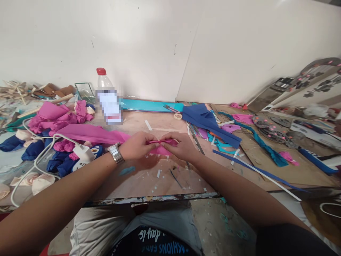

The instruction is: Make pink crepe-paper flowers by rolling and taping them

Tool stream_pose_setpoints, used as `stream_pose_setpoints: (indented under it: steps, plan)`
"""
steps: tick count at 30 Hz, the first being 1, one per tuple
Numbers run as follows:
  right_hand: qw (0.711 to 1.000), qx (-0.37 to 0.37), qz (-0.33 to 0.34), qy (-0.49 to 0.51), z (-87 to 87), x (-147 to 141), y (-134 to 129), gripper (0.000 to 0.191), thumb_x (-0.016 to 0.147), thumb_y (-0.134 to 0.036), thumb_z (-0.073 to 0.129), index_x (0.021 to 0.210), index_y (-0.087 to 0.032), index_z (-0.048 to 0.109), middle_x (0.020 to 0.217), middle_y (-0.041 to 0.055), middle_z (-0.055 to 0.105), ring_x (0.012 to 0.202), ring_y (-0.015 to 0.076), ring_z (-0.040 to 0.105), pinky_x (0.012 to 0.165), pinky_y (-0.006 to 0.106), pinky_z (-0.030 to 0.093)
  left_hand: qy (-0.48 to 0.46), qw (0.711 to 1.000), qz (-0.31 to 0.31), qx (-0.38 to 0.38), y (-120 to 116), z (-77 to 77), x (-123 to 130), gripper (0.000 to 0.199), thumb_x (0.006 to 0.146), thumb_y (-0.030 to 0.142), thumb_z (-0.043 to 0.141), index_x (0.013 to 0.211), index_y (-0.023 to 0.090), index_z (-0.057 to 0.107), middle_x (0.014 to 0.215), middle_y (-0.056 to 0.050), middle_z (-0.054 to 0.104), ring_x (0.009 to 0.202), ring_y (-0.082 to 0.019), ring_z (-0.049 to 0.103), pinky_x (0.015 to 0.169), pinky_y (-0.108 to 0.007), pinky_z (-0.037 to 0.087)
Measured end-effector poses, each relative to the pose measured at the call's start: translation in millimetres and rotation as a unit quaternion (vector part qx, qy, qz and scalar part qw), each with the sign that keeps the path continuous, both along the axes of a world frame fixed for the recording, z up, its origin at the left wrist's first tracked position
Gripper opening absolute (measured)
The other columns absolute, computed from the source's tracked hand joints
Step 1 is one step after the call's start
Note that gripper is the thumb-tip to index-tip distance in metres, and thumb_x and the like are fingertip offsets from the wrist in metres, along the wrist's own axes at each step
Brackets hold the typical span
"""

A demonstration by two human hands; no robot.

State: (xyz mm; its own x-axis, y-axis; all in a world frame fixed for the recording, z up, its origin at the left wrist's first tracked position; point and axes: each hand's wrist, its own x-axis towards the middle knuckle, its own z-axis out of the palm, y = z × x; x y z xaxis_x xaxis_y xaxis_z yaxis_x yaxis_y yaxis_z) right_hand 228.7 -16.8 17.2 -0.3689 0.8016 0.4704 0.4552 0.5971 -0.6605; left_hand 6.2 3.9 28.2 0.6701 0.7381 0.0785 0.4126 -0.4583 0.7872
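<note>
Pink fabric (162, 150) is pinched between my two hands over the middle of the table, its upper edge gathered at the thumbs. My left hand (138, 145), with a metal watch (116, 153) at the wrist, grips it from the left. Close by on the right, my right hand (179, 145) holds the same fabric between thumb and fingers. A long pink strip (90, 134) stretches leftward on the table from behind my left hand. Whether it joins the held piece is hidden by that hand.
Pink, navy and cream fabric bundles (50, 117), a white cable (34, 160) and charger lie left. Behind stand a bottle (104, 80) and a phone (109, 106). Navy fabric (207, 122), thread snips (169, 108), blue strips and a white rod (269, 175) lie right.
</note>
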Motion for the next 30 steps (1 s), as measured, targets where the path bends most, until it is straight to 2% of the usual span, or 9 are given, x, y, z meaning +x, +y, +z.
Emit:
stream_pose_setpoints:
  steps: [12, 16, 21, 25, 30]
  plan:
    - [0.999, 0.040, 0.037, -0.002, 0.0, 2.7, 0.1, 0.010, 0.086, -0.019, 0.068, 0.092, -0.021, 0.076, 0.089, 0.0036, 0.078, 0.082, 0.0162, 0.072, 0.078, 0.028, 0.055, -0.040, 0.996, -0.027, -0.079, 3.8, -0.9, -0.9, 0.027, 0.093, 0.040, 0.060, 0.086, 0.015, 0.069, 0.073, 0.001, 0.061, 0.066, -0.012, 0.050, 0.061, -0.024, 0.037]
    - [0.998, 0.048, 0.038, -0.001, -0.3, 2.8, 0.4, 0.010, 0.086, -0.017, 0.068, 0.091, -0.021, 0.076, 0.089, 0.0035, 0.078, 0.082, 0.0158, 0.072, 0.077, 0.027, 0.055, -0.051, 0.995, -0.026, -0.085, 1.7, 2.7, -1.1, 0.033, 0.092, 0.046, 0.062, 0.085, 0.014, 0.069, 0.071, 0.001, 0.059, 0.065, -0.012, 0.048, 0.060, -0.024, 0.035]
    - [0.997, 0.054, 0.046, -0.009, 0.8, 3.3, -0.9, 0.011, 0.087, -0.019, 0.068, 0.094, -0.021, 0.076, 0.091, 0.0039, 0.078, 0.083, 0.0161, 0.072, 0.078, 0.028, 0.055, -0.060, 0.993, -0.010, -0.101, 1.4, 3.2, -0.5, 0.043, 0.094, 0.053, 0.059, 0.084, 0.013, 0.069, 0.063, 0.003, 0.049, 0.058, -0.010, 0.038, 0.054, -0.024, 0.028]
    - [0.996, 0.067, 0.048, -0.021, 3.6, 3.7, -3.1, 0.011, 0.088, -0.022, 0.068, 0.096, -0.021, 0.076, 0.092, 0.0047, 0.078, 0.083, 0.0165, 0.072, 0.079, 0.029, 0.055, -0.068, 0.991, -0.007, -0.117, 2.1, 2.4, -0.5, 0.041, 0.092, 0.053, 0.062, 0.086, 0.013, 0.070, 0.065, 0.002, 0.053, 0.058, -0.009, 0.040, 0.054, -0.023, 0.029]
    - [0.994, 0.090, 0.035, -0.053, 4.8, 4.2, -3.1, 0.011, 0.091, -0.026, 0.066, 0.097, -0.022, 0.075, 0.092, 0.0051, 0.078, 0.084, 0.0174, 0.072, 0.078, 0.030, 0.056, -0.068, 0.993, 0.007, -0.092, 1.6, 1.7, -0.9, 0.039, 0.091, 0.051, 0.062, 0.082, 0.013, 0.068, 0.065, 0.002, 0.056, 0.058, -0.010, 0.044, 0.056, -0.024, 0.033]
